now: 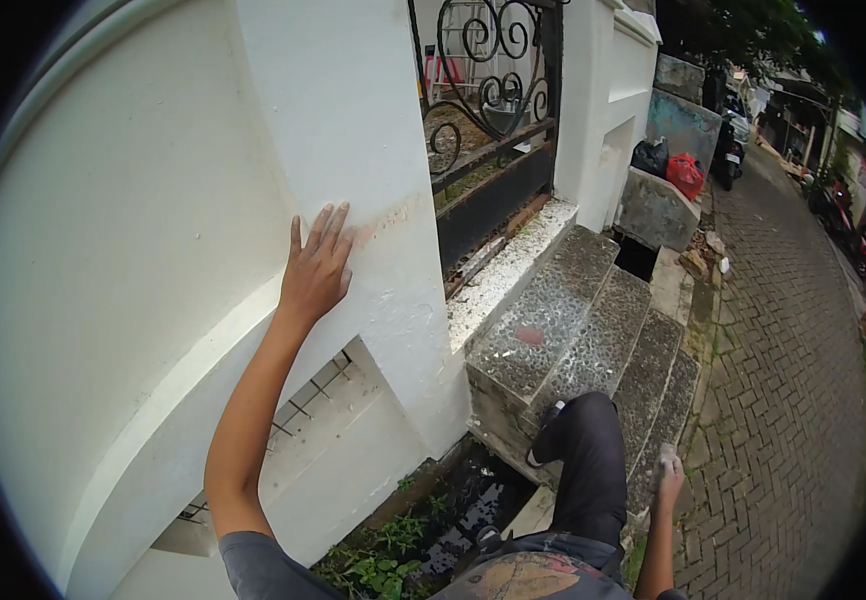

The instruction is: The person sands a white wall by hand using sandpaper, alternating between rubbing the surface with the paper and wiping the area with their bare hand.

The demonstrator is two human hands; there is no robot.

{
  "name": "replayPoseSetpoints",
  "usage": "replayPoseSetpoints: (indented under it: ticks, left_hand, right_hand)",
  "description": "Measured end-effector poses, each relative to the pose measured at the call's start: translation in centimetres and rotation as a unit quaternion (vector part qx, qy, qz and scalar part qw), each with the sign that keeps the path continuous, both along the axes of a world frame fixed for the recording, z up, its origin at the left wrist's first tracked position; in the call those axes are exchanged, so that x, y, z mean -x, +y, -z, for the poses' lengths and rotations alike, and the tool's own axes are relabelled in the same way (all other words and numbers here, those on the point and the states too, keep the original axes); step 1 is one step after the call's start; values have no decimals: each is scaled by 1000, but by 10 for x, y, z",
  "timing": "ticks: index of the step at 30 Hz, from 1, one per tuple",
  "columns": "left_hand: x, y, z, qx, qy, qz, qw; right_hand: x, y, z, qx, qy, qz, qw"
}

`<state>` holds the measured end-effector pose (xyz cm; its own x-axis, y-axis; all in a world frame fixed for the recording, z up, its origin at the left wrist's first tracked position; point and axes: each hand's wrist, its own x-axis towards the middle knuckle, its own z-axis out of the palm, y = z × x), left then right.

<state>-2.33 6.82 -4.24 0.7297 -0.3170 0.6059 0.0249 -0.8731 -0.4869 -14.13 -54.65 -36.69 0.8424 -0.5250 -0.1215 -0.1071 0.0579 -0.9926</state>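
In the head view, the left hand [315, 268] is spread wide and flat, palm against the white pillar [353, 120], with the fingers pointing up and holding nothing. The bare forearm runs down from it to a grey sleeve at the bottom edge. The pillar stands at the end of a curved white wall [123, 260], which has a small grille opening [315, 388] low down, just below the arm.

The right hand [669, 472] hangs low at the person's side, beside the outer edge of the pebble-faced steps [563, 320]. It is seen from the back, and I cannot tell whether its fingers are curled in or loose, or whether it carries anything.

1 leg in dark trousers [593, 460] is bent, with its shoe [545, 425] planted on the lowest step. A patterned print [528, 578] shows at the bottom edge, too blurred to read any lettering.

The steps rise to a pale speckled landing in front of a black wrought-iron gate [493, 110] with scrollwork, set just right of the pillar. Green weeds [383, 562] grow in the wet gutter at the foot of the wall.

To the right runs a brick-paved lane [793, 340]. 2 bags, a black bag [650, 155] and a red bag [685, 173], sit on a low concrete block beyond the steps. A parked motorbike [729, 145] stands farther along, its plate too small to read.
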Motion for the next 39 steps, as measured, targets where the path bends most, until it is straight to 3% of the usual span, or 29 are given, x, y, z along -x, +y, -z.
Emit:
replayPoseSetpoints:
  ticks: [1, 3, 8, 11, 13, 15, 22, 25, 28, 29, 32, 33, 39]
  left_hand:
    - [1, 2, -13, -1, 1, 8, 1000]
    - [-1, 6, -35, -2, 4, 25, 1000]
    - [-20, 9, -34, -30, -32, 36, 998]
    - [-35, 6, -26, -34, -70, 41, 996]
    - [-40, 5, -25, -28, -81, 50, 995]
    - [-40, 2, -27, -27, -66, 43, 997]
    - [-36, -8, -24, -15, -24, -33, 999]
    - [-36, -8, -20, -14, -17, -47, 999]
    - [-38, -11, -19, -36, -15, -60, 997]
    - [-38, -11, -18, -46, -16, -66, 997]
    - [-39, -10, -16, -43, -19, -79, 996]
    - [-40, -10, -16, -45, -15, -82, 995]
    - [-39, -11, -14, -31, 6, -102, 994]
  right_hand:
    - [-23, 5, -14, -3, -44, -13, 999]
    - [-61, 64, -91, -43, -130, 18, 990]
    - [-128, 178, -166, 0, -208, -134, 969]
    - [-151, 254, -180, -18, -237, -258, 936]
    - [-177, 305, -162, 10, -287, -259, 922]
    - [-187, 341, -190, 145, -330, -262, 895]
    - [-276, 469, -229, 8, -549, -122, 827]
    - [-289, 504, -232, -3, -504, -112, 856]
    - [-291, 521, -239, 139, -546, -42, 825]
    - [-289, 530, -234, 80, -535, -54, 840]
    - [-276, 523, -222, 150, -498, -44, 853]
    - [-273, 525, -216, 109, -497, -36, 860]
    - [-289, 520, -211, 151, -540, -20, 828]
